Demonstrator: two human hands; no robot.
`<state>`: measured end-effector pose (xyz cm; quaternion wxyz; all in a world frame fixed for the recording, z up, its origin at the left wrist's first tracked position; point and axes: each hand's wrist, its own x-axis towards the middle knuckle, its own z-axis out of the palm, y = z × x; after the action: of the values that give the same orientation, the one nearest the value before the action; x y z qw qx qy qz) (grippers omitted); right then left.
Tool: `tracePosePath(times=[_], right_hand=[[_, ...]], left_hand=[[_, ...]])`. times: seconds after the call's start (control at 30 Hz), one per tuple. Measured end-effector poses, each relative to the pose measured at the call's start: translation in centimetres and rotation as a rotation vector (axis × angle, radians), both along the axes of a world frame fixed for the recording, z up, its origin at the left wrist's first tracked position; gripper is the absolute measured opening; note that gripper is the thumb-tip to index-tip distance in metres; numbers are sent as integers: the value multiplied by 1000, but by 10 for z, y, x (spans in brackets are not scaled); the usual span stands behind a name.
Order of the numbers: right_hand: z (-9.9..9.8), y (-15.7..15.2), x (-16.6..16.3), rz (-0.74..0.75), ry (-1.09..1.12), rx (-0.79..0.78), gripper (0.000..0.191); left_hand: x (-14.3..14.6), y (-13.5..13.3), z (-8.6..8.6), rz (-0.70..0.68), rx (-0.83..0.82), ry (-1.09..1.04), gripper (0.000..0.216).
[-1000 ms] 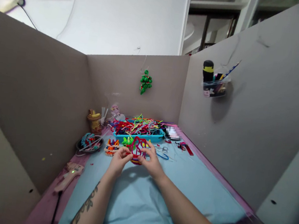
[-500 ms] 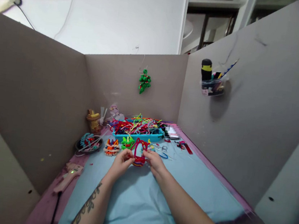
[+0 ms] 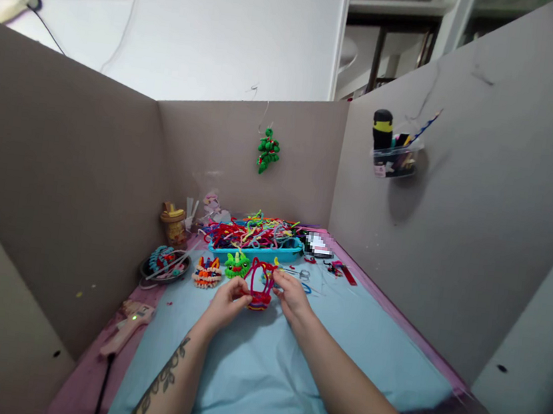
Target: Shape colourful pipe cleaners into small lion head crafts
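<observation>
Red frame (image 3: 260, 298), pinched by left hand (image 3: 224, 303) at left and right hand (image 3: 294, 298) at right, could warp if squeezed unevenly.

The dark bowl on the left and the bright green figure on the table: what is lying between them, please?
In the head view, a small orange and peach fuzzy piece sits between the dark bowl and the bright green figure.

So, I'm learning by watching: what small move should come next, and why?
Perhaps bend the looped red piece slightly inward at its upper right: the right hand is at that spot, the left hand seems to pinch the lower left side, bracing it, and the upper part stands open.
</observation>
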<state>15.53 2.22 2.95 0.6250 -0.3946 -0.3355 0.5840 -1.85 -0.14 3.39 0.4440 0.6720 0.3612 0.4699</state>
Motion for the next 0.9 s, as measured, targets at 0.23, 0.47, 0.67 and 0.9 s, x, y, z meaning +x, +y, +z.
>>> tracePosePath(times=[0.23,0.47,0.67,0.9], right_hand=[[-8,6,1,-7,46,-9,33],[-7,7,1,-71,-34,96,28],[-8,8,3,-147,-243,279,23],[-3,5,8,-130,-315,367,20]], left_hand=[[1,-2,0,-4,-7,20,23],[1,-2,-2,-23,-7,27,22],[-2,5,-3,96,-4,-18,24],[-5,6,-3,57,-48,-16,28]])
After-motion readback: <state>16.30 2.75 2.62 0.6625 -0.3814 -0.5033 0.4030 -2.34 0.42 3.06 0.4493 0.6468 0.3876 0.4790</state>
